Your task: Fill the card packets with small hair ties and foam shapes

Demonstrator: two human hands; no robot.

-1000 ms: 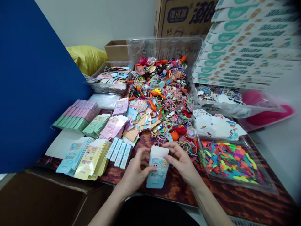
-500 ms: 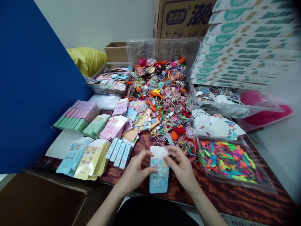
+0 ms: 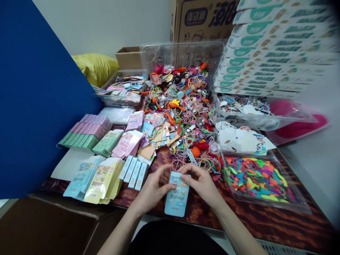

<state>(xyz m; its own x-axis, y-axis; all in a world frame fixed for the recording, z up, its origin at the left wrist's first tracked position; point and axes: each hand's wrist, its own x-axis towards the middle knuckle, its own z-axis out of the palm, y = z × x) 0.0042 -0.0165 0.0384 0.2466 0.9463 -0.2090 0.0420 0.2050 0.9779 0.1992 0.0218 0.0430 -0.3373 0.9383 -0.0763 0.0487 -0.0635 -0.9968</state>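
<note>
Both my hands hold a small light-blue paper packet (image 3: 177,200) with a cartoon print, just above the near edge of the dark wooden table (image 3: 265,223). My left hand (image 3: 153,189) grips its left side with the thumb on the front. My right hand (image 3: 203,184) pinches its top edge, where the flap is folded down. Directly behind the packet lies a big heap of coloured hair ties and small toys (image 3: 186,109).
Stacks of flat packets in blue, yellow, pink and green (image 3: 101,156) lie to the left, beside a blue board (image 3: 39,95). A clear tray of coloured shapes (image 3: 255,179) and white stickers (image 3: 241,138) sit to the right. Cardboard boxes (image 3: 202,17) and stacked cartons (image 3: 276,46) stand behind.
The white flap that stood up at the packet's top has been folded down by my right hand's fingers. Both hands stayed in place at the table edge.
</note>
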